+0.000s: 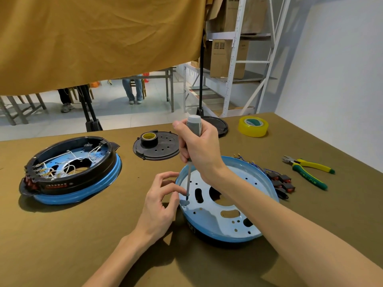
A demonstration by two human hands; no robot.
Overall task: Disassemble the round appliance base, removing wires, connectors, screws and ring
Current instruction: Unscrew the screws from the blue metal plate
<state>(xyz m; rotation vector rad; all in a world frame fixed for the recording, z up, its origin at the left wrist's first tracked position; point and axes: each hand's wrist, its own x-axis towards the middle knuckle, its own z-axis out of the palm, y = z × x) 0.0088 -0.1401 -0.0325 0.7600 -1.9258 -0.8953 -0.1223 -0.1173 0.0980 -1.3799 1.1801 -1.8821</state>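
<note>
The right hand (pixel 199 148) gripped the screwdriver (pixel 191 160) upright over a screw (pixel 186 206) at the base (pixel 228 230)'s left rim. The left hand (pixel 163 201), fingers loosely curled and holding nothing, steadied the shaft; best to press straight down

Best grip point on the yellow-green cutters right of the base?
The cutters lie flat, jaws pointing back-left toward the blue base. Probably best to grip both handles together near mid-length, from above on the right side, where they lie clear of the switch bundle.
</note>
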